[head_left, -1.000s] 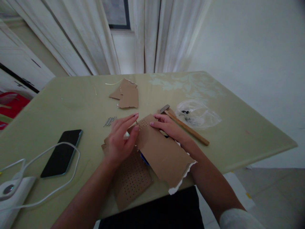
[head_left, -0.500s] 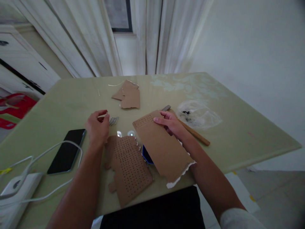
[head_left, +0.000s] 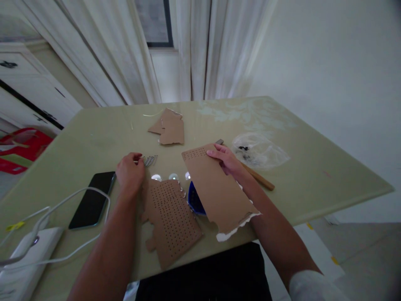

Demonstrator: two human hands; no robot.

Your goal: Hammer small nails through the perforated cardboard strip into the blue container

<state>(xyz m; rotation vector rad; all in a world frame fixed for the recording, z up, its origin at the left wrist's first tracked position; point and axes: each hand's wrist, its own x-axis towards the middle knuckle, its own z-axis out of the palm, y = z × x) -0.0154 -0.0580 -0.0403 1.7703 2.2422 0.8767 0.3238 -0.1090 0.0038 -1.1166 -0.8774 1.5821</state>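
Observation:
My right hand (head_left: 228, 160) grips the far end of a brown cardboard piece (head_left: 216, 192), thumb on top. Rows of small holes run across that end, while the near end is torn white. My left hand (head_left: 130, 169) is at the left of a small pile of nails (head_left: 151, 160), fingers curled together; whatever is between them is too small to make out. A second cardboard piece (head_left: 172, 217), covered in rows of holes, lies flat between my forearms. Partly hidden under the held cardboard is a blue container (head_left: 194, 200). A hammer (head_left: 260, 179) with a wooden handle lies behind my right hand.
Torn cardboard scraps (head_left: 171, 128) lie farther back on the table. A clear plastic bag (head_left: 258, 151) with small black bits is at the right. On the left are a phone (head_left: 92, 200), a white cable (head_left: 75, 192) and a power strip (head_left: 39, 259).
My left hand has lowered slightly toward the nails and its fingers have curled in. The held cardboard has shifted slightly, its far end turning a little to the right.

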